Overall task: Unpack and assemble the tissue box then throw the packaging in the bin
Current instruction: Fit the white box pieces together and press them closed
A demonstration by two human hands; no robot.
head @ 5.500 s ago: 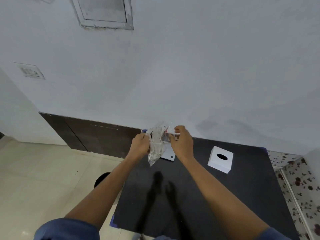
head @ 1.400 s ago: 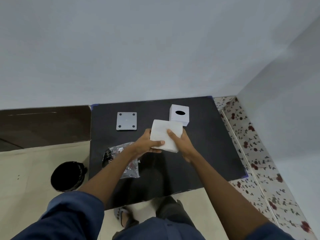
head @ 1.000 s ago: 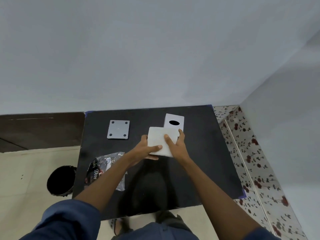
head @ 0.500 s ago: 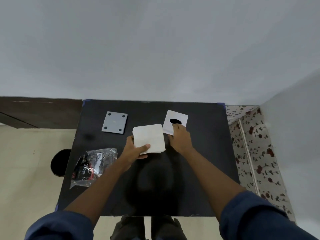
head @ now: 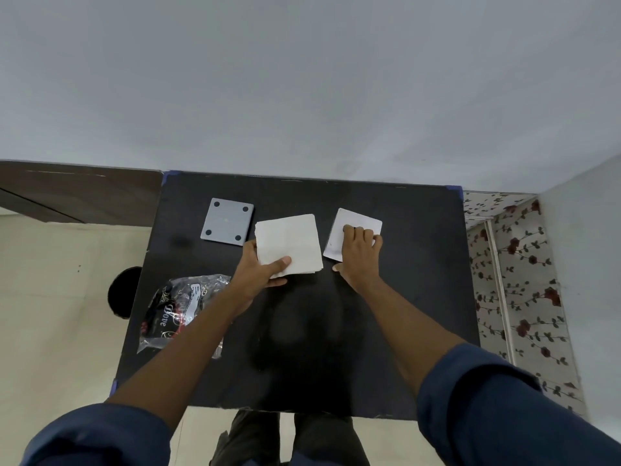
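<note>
A white stack of tissues (head: pixel 289 243) is held over the black table (head: pixel 413 297) by my left hand (head: pixel 260 268), thumb on top and fingers underneath. To its right stands the white tissue box cover (head: pixel 349 220); my right hand (head: pixel 359 252) grips it from the near side, with fingertips covering the dark opening on its top. A grey square base plate (head: pixel 226 226) with corner pads lies flat at the far left of the table. The crumpled clear and black plastic packaging (head: pixel 178 307) rests near the table's left edge, partly behind my left forearm.
A round black bin (head: pixel 121 292) stands on the beige floor just left of the table, half hidden by the table edge. A grey wall rises right behind the table. A floral-patterned strip (head: pixel 524 297) runs along the right side. My legs show below the near edge.
The tissues came out of the packaging, which now lies on the table. My right hand let go of the stack and took hold of the box cover; the left hand keeps the stack.
</note>
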